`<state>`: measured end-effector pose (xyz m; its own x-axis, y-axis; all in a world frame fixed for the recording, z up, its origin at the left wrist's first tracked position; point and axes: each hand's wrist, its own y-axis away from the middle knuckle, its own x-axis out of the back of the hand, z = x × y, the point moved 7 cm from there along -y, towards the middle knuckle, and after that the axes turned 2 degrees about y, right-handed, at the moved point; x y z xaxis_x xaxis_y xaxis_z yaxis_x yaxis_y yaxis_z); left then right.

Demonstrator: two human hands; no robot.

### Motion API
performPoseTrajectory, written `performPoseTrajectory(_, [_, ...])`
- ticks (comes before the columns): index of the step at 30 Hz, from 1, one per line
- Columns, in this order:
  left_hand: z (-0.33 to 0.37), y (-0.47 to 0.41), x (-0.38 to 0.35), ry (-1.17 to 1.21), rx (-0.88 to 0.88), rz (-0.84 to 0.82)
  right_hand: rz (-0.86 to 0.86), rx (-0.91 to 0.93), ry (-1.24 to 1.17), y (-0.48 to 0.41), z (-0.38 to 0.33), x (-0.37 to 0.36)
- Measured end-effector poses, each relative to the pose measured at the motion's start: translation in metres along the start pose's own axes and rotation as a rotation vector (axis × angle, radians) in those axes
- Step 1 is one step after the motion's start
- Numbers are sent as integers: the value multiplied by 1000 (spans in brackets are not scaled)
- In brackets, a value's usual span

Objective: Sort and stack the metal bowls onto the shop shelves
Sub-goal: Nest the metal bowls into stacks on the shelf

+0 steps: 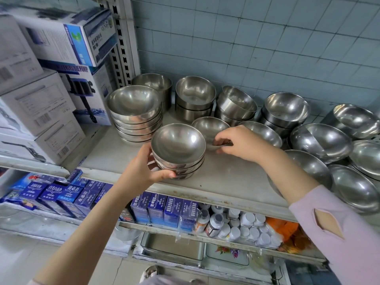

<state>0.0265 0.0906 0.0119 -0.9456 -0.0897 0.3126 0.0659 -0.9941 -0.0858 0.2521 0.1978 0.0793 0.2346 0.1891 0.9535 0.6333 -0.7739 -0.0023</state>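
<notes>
left grip point(144, 167) round bowls point(178, 145); "pump" box point(98, 83)

Two hands: left hand point(141, 167), right hand point(242, 145). In the left fingers, one stack point(178, 153), about four bowls. Pinched in the right fingers, one bowl point(208, 126). Beyond the fingertips, eleven more bowl tops, singles and stacks. Left of the left thumb, one tall stack point(134, 112), five or six bowls.

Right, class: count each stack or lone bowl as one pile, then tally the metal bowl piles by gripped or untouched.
Bowl stack in left grip: 1
Lone bowl in right grip: 1
Untouched piles: 11
Total: 13
</notes>
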Motion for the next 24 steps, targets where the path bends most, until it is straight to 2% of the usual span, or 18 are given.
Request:
performPoseTrajectory(3, [0,1,0,-5,-8,-11,127,3,-127,1,-1,12])
performPoseTrajectory(5, [0,0,1,-13,-18,-13,116,-19,-148,1,0,14])
performPoseTrajectory(9, [-1,-1,4,-4,-6,-20,-35,-25,168,-5,-1,-6])
performPoseTrajectory(11, [-2,-1,5,-1,-3,-30,-24,-47,170,-4,0,-9])
performPoseTrajectory(19, [0,-5,10,-31,-16,-69,285,-85,-261,19,-10,40])
performPoseTrajectory(22, [3,-8,5,-57,-24,-74,418,-36,-287,39,-31,67])
performPoseTrajectory(24, [6,-14,-3,-50,-20,-90,433,11,-227,48,-50,73])
